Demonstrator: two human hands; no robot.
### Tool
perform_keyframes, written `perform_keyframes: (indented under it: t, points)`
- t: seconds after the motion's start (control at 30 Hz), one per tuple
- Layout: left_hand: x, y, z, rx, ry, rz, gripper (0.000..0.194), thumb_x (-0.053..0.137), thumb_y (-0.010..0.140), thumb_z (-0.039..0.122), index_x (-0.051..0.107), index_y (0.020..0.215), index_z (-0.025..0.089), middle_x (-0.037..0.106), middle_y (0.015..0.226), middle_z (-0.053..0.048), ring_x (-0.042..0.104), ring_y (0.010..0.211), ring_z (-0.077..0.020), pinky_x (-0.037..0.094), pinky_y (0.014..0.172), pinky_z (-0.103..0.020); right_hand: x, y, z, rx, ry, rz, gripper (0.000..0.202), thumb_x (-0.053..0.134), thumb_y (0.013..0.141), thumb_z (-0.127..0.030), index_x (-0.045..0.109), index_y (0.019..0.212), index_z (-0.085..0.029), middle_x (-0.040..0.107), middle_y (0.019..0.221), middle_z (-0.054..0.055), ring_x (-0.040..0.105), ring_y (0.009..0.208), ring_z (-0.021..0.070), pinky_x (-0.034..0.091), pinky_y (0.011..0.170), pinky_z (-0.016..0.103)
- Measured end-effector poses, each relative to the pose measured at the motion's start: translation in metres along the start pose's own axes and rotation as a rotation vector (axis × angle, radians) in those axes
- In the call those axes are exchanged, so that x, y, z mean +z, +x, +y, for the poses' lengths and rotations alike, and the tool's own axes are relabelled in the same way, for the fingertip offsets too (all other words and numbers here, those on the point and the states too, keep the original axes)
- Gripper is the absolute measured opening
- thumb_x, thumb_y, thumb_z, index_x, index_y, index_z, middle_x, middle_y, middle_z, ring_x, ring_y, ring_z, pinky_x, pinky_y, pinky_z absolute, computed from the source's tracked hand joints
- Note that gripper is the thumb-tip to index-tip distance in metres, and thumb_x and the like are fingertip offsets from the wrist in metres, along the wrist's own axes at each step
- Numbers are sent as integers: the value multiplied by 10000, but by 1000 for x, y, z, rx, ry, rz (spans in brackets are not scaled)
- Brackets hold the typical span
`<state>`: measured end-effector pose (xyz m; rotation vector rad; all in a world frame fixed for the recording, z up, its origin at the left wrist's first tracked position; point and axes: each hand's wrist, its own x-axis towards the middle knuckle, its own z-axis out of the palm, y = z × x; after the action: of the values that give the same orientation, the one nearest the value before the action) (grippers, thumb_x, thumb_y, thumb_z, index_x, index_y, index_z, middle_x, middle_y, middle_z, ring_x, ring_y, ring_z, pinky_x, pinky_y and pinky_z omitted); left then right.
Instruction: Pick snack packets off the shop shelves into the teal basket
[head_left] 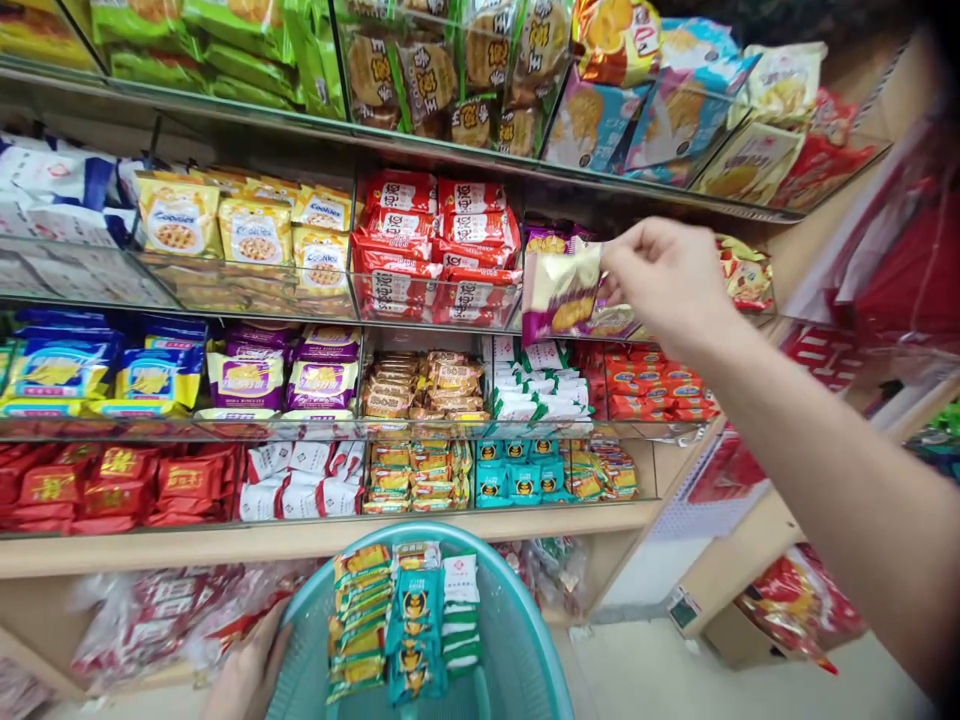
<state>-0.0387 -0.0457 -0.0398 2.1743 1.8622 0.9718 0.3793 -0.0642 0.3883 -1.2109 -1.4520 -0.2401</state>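
Note:
My right hand (664, 275) reaches up to the second shelf and pinches a gold and purple snack packet (561, 292) by its right edge, in front of the bin with the same purple packets (551, 238). My left hand (244, 668) grips the left rim of a teal plastic basket (517, 640) at the bottom of the view. Inside the basket lie rows of small packets: yellow-green ones (358, 620), teal ones (416, 625) and white-green ones (461, 610).
Glass-fronted shelves (442, 300) hold snack packs: red packets (439, 245), yellow cookie bags (251, 232), blue and purple bags lower down. A wooden ledge (300, 540) runs below. Bagged goods sit under it. More red packs hang at the right side.

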Motion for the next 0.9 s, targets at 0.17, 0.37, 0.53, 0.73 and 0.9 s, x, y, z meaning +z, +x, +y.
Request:
perform_keyframes:
  t: [0.17, 0.37, 0.53, 0.73, 0.9]
  points:
    - [-1, -4, 5, -25, -27, -128, 486, 340, 850, 420, 551, 1140, 93, 718, 1039, -131, 680, 932, -247, 547, 807, -322, 37, -130, 9, -92, -196, -451, 130, 512, 809, -157, 513, 684, -189, 558, 624, -15, 497, 589, 121, 360, 563, 252]
    - [-2, -8, 7, -37, -37, -147, 523, 307, 858, 441, 535, 1167, 87, 692, 1089, -167, 658, 984, -283, 537, 835, -388, 95, -275, 3, 28, -311, -855, 133, 428, 859, -130, 520, 778, -183, 643, 773, 32, 563, 718, 177, 355, 660, 288]
    - [-3, -10, 8, -33, -31, -142, 483, 296, 880, 406, 519, 1180, 100, 684, 1111, -158, 656, 988, -282, 531, 841, -403, 142, -351, 2, 351, 12, -945, 132, 438, 833, -161, 503, 728, -208, 613, 664, -20, 548, 594, 130, 293, 534, 231]
    - [-2, -12, 8, -17, -19, -141, 493, 281, 886, 399, 516, 1189, 89, 677, 1124, -164, 652, 1000, -276, 531, 854, -398, 185, -411, 19, 649, 132, -888, 156, 482, 765, -145, 476, 619, -199, 564, 612, -21, 521, 614, 131, 318, 563, 225]
    - [-1, -14, 5, -10, -10, -150, 487, 290, 885, 392, 489, 1224, 104, 660, 1157, -164, 638, 1028, -290, 527, 857, -422, 202, -438, 26, 771, 121, -839, 152, 488, 737, -117, 500, 610, -199, 562, 624, -6, 522, 649, 156, 333, 605, 254]
